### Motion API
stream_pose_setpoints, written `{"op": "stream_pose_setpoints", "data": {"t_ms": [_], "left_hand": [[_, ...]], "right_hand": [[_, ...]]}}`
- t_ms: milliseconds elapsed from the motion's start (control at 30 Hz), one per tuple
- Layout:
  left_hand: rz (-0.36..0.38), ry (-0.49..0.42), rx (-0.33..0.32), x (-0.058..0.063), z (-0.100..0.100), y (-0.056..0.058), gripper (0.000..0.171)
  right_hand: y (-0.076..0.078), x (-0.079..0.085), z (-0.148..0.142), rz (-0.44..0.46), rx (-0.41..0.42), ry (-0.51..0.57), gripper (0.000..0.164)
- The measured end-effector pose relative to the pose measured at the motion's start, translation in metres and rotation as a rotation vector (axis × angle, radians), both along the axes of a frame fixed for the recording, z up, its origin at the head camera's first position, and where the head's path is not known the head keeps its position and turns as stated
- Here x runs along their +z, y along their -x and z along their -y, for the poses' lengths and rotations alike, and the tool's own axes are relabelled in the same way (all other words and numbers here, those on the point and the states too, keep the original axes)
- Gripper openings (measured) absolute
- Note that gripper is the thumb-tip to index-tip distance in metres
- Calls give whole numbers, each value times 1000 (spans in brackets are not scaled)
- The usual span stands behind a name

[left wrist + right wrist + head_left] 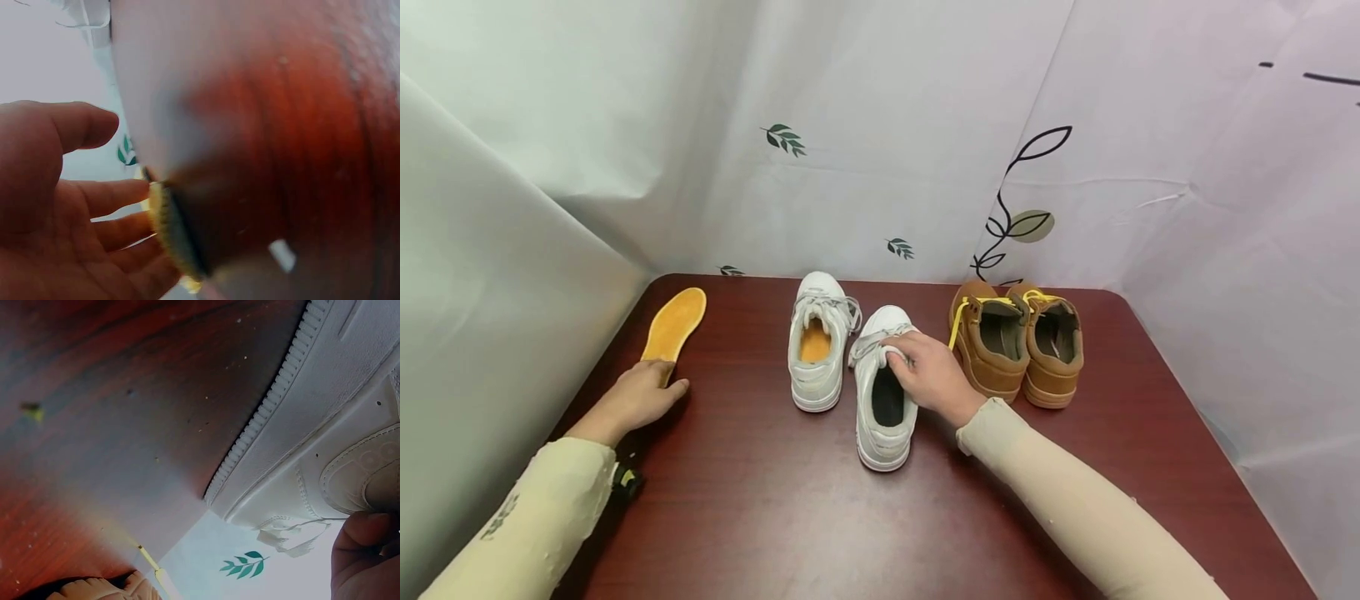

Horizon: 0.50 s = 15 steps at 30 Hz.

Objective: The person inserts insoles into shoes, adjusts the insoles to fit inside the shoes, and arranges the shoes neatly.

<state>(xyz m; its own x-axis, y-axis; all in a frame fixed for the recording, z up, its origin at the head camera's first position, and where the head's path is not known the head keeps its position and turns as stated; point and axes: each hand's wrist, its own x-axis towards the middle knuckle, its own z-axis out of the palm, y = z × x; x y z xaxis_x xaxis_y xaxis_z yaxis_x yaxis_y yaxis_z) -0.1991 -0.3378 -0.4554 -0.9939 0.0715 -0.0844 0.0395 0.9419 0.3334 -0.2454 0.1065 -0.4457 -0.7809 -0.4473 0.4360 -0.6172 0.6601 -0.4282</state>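
At the table's left side my left hand (pixel 640 396) has its fingers on the near end of a yellow insole (pixel 677 323). The thumb stands apart from it. In the left wrist view the fingertips meet the edge of the insole (pixel 165 231). My right hand (pixel 936 377) pinches the tongue of a white sneaker (pixel 883 446), whose inside looks dark. This sneaker (pixel 294 444) fills the right side of the right wrist view, fingers (pixel 365 531) near its laces. Left of it stands a second white sneaker (pixel 816 387) with yellow lining its inside.
A pair of brown shoes with yellow laces, the left shoe (pixel 992 367) and the right shoe (pixel 1054 375), stands right of my right hand. A small black and yellow object (pixel 625 479) lies beside my left sleeve. White curtains (pixel 880 167) surround the dark red table (pixel 737 500).
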Motion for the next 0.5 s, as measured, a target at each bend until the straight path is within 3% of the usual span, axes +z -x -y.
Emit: {"op": "stream_pose_setpoints", "data": {"t_ms": [333,500], "left_hand": [[22,44,1,12,-5,-9,54],[1,72,51,18,-3,-5,68]], "right_hand": [[2,0,0,31,9,-1,25],[2,1,-1,27,9,-7,25]]}}
